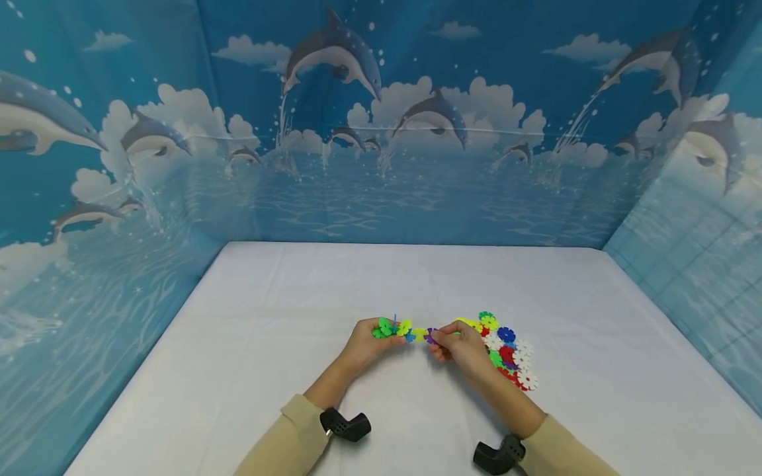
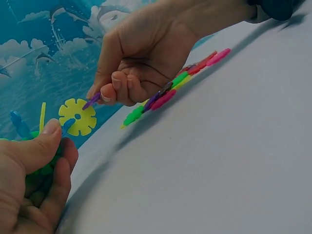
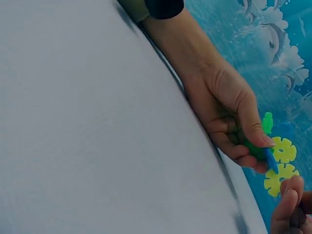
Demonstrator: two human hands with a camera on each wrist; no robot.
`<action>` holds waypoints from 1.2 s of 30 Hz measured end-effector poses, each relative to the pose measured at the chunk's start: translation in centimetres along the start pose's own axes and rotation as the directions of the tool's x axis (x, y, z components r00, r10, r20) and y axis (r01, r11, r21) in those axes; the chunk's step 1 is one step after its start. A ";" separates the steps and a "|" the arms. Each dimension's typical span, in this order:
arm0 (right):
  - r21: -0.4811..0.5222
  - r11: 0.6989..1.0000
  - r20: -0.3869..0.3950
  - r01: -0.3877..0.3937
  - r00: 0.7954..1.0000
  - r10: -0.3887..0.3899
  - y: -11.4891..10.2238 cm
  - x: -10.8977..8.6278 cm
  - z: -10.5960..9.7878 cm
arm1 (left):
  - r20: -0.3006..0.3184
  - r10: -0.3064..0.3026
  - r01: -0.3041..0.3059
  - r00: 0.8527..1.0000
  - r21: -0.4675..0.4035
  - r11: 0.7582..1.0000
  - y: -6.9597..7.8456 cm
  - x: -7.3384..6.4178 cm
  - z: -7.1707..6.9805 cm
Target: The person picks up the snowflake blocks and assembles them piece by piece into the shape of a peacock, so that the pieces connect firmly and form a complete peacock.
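My left hand (image 1: 364, 345) grips a joined cluster of notched, flower-shaped plastic discs in green (image 1: 385, 326), yellow and blue. From the cluster's right end, a yellow disc (image 2: 86, 123) sticks out, joined to a blue disc (image 2: 68, 125) by the left thumb. Between thumb and fingertips my right hand (image 1: 467, 350) pinches a purple disc (image 2: 91, 101), seen edge-on in the left wrist view at the yellow disc's rim. How deep the purple disc's slot sits on the yellow one cannot be told. Left fingers hide part of the green discs.
A flat pile of loose discs (image 1: 507, 355) in red, white, green, blue and yellow lies just right of my right hand. White cloth covers the table (image 1: 268, 291). Dolphin-printed curtains (image 1: 417, 198) stand along its back and sides.
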State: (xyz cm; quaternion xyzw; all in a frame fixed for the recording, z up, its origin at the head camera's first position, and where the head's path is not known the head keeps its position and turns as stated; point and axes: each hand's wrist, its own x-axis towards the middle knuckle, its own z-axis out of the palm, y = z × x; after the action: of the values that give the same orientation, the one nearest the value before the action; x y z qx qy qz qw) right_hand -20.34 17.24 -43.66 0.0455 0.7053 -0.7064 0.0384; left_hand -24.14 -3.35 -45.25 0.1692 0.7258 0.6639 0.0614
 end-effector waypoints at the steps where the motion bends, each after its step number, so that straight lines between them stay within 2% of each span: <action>1: 0.005 1.000 -0.007 -0.007 1.000 0.007 0.1 0.0 0.1 | 0.001 -0.002 0.002 1.000 -0.004 1.000 -0.1 0.0 0.0; 5: 0.022 0.999 -0.020 -0.028 0.999 0.028 0.7 0.1 0.5 | 0.000 -0.033 0.033 0.999 -0.028 0.999 -1.6 0.6 0.0; 8: 0.041 0.999 -0.028 -0.028 0.999 0.029 1.0 0.0 0.6 | -0.006 -0.030 0.030 1.000 -0.023 0.999 -1.9 0.7 0.0; 19: 0.094 0.994 -0.007 -0.048 0.999 0.049 1.6 0.2 0.5 | -0.003 -0.008 0.008 1.000 -0.018 1.000 -2.0 0.7 0.1; 20: 0.098 0.994 -0.003 -0.051 0.999 0.052 1.5 0.2 0.5 | 0.000 -0.014 0.014 1.000 -0.021 1.000 -1.6 0.5 0.1; 23: 0.107 0.993 0.012 -0.058 0.998 0.057 1.5 0.3 0.4 | 0.007 -0.012 0.012 1.000 -0.038 0.999 -1.5 0.6 0.1; 26: 0.135 0.988 0.021 -0.074 0.997 0.072 1.4 0.4 0.3 | 0.057 -0.038 0.044 0.998 -0.106 0.993 -1.5 0.7 0.0; 29: 0.179 0.979 0.022 -0.098 0.995 0.096 1.4 0.4 0.3 | 0.125 -0.080 0.105 0.989 -0.206 0.973 -1.8 0.8 -0.2; 31: 0.204 0.972 0.027 -0.113 0.994 0.109 1.4 0.5 0.2 | 0.146 -0.100 0.135 0.984 -0.253 0.958 -1.7 0.8 -0.4; 33: 0.219 0.968 0.035 -0.123 0.992 0.118 1.4 0.5 0.1 | 0.128 -0.097 0.128 0.987 -0.265 0.956 -1.7 0.9 -0.4; 36: 0.230 0.965 0.052 -0.129 0.991 0.120 1.3 0.5 0.0 | 0.062 -0.068 0.081 0.996 -0.234 0.969 -1.7 0.9 -0.1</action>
State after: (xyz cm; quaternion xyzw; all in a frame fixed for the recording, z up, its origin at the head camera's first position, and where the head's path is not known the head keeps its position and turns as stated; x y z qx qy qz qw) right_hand -20.65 17.23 -45.00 0.0805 0.6124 -0.7812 0.0902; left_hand -25.28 -3.22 -46.77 0.1509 0.6458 0.7379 0.1252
